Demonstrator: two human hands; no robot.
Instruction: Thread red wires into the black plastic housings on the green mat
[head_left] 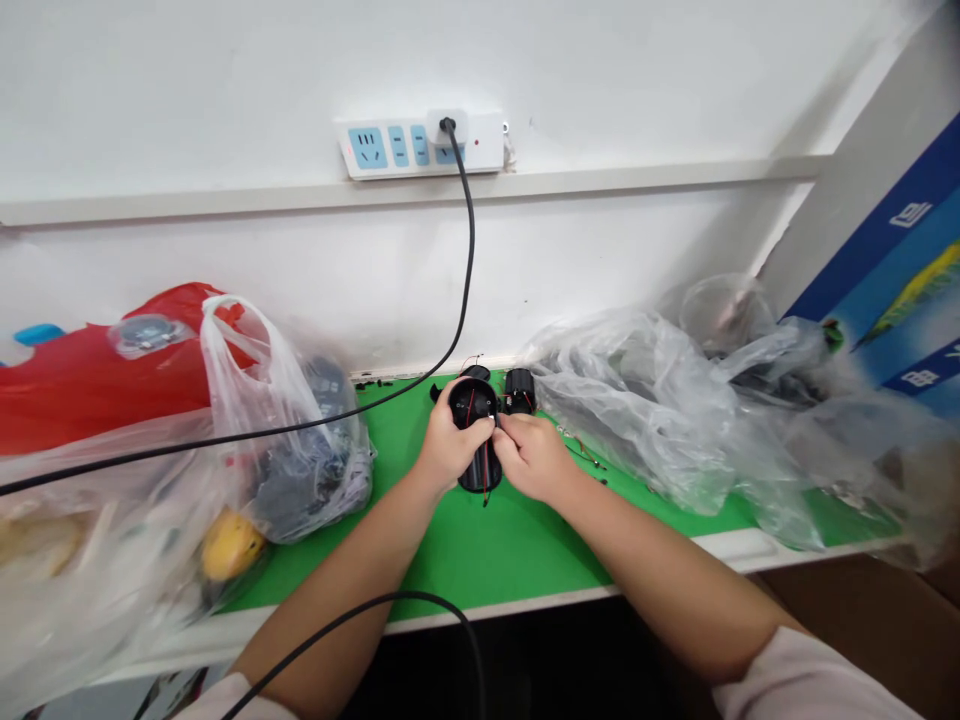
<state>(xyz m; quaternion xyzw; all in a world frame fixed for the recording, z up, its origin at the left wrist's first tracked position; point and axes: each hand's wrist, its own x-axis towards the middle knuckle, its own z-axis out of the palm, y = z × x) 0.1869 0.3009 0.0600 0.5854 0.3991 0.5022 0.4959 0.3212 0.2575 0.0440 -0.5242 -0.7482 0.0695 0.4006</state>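
My left hand [448, 450] is wrapped round a black cylindrical housing [475, 405] that stands on the green mat [480, 545]. Thin red wires run across the housing's open top and down its side. My right hand [531, 455] is closed against the housing's right side, fingertips pinched at the wires near the rim. A second, smaller black cylindrical part [519, 390] sits just behind my right hand, touching the housing.
A white power strip [420, 145] hangs on the wall, its black cable [457, 300] crossing left over the bench. Clear plastic bags of parts [300, 440] and a red bag [97, 375] lie left; crumpled clear bags [660, 410] lie right. Small screws [375, 382] sit at the mat's back edge.
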